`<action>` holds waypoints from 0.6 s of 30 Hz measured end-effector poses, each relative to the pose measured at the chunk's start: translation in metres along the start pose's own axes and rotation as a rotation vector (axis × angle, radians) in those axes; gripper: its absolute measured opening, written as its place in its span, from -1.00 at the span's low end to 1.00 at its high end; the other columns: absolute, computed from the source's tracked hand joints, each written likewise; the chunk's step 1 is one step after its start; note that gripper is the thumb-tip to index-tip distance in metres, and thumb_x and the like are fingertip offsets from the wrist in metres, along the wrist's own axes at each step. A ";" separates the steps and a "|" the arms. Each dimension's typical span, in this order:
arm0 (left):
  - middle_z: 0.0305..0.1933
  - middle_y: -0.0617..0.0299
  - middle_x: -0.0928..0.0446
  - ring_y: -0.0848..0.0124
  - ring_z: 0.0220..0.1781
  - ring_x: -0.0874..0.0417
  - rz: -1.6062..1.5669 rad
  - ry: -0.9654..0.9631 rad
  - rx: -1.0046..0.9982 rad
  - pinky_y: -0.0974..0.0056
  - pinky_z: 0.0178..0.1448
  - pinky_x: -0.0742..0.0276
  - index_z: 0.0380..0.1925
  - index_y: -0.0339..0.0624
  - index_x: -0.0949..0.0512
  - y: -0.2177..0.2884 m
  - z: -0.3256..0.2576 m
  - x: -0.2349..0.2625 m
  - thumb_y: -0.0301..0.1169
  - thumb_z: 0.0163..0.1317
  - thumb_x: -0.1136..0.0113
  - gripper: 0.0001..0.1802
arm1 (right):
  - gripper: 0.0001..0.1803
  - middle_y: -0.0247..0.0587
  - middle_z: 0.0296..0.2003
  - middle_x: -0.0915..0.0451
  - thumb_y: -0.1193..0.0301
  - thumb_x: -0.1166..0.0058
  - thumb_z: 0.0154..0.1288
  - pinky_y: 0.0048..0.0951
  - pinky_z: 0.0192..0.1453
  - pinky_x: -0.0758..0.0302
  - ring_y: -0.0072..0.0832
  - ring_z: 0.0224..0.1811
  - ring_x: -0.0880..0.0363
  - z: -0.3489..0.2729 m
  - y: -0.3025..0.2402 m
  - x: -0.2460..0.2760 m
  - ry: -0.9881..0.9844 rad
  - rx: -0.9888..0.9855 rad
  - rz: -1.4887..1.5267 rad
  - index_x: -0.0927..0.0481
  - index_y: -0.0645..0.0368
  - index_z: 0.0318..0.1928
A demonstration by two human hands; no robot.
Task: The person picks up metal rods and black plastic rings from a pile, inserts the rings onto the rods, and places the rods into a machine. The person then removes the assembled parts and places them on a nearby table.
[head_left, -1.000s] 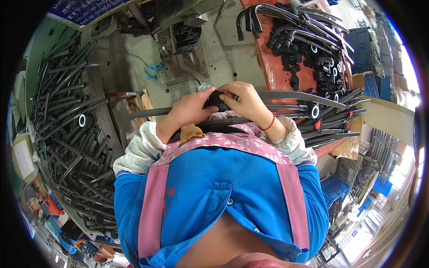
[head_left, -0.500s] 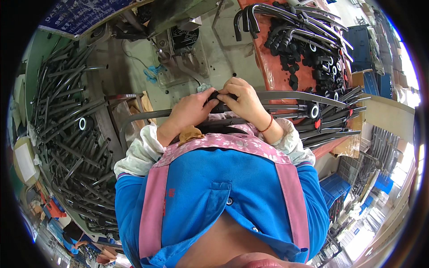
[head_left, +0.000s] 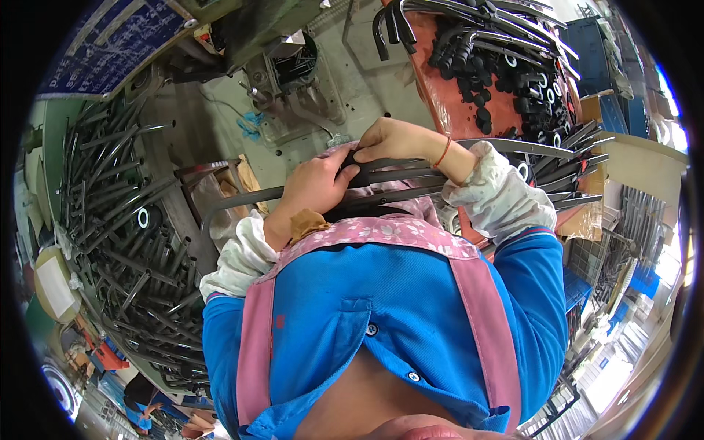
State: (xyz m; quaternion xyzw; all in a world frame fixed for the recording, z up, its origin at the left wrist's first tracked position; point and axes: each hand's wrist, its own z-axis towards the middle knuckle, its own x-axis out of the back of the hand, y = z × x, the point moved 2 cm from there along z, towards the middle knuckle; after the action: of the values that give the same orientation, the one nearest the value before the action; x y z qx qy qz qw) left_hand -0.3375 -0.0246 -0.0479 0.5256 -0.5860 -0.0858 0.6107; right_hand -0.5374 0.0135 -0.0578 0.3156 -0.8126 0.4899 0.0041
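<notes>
In front of my waist lies a dark metal tube frame, its bent end at the left and a flat grey bar running off to the right. My left hand is closed around the frame near a black plastic fitting, thumb and forefinger against the fitting. From the right, my right hand reaches over with fingertips pinched at the upper end of this same fitting. Whether a small part sits between those fingertips is hidden.
A dense heap of black tubes fills the left side. At the upper right, a red-covered table bears bent tubes, black caps and white rings. A foot-pedal-like machine part stands on the floor ahead. Another person is at the lower left.
My right forearm has swung outward to the right and its elbow has lifted, while the fingertips stay at the fitting. My left hand keeps its hold. The view has shifted slightly.
</notes>
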 end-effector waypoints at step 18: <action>-0.10 -0.17 -0.67 0.05 -0.04 -0.72 -0.264 0.017 -0.076 0.19 0.05 -0.54 0.12 -0.26 -0.56 -0.031 0.027 -0.002 -0.22 0.42 -0.10 -0.59 | 0.04 -0.18 -0.16 -0.45 0.25 -0.32 -0.30 -0.26 0.03 -0.32 -0.21 -0.05 -0.46 -0.113 0.027 0.000 0.411 0.152 -0.994 -0.35 0.14 0.38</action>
State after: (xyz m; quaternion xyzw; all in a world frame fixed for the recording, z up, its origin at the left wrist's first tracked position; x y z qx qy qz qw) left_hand -0.3446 -0.0512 -0.0784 0.5753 -0.5027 -0.1833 0.6187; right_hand -0.5854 0.1123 -0.0207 0.5591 -0.5101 0.5379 0.3712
